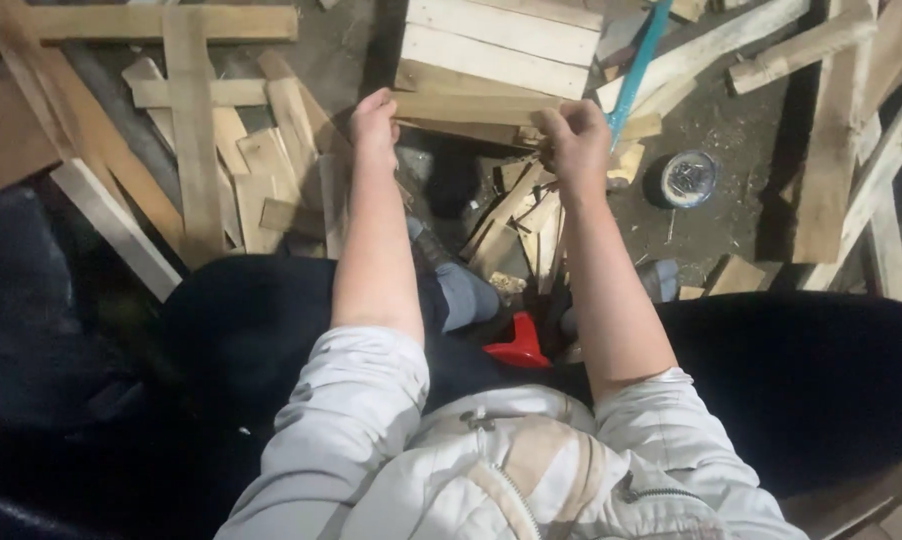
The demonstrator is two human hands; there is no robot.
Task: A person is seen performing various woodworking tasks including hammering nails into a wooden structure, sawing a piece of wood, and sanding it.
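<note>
The person holds a thin wooden slat (471,107) level across the middle of the scene, one end in each hand: the left hand (373,128) is closed around its left end, and the right hand (576,140) pinches its right end between thumb and curled fingers. The slat hangs above a heap of short offcuts (516,225) on the dirty floor, just near of a panel of pale boards (501,45) that lies farther off. It looks light and stiff, a dry strip of rough-sawn wood that probably flexes little and could snap or split along the grain if bent hard; its edges look splintery, so bare fingers are likely safest on the flat faces near the ends, where both hands already grip it. The surface seems matte and not slippery. To the left lie more planks and a cross-shaped frame (191,110); to the right stand a round tin (687,178) and a blue rod (635,68). A red object (519,345) shows near, between the person's dark-clad knees.
</note>
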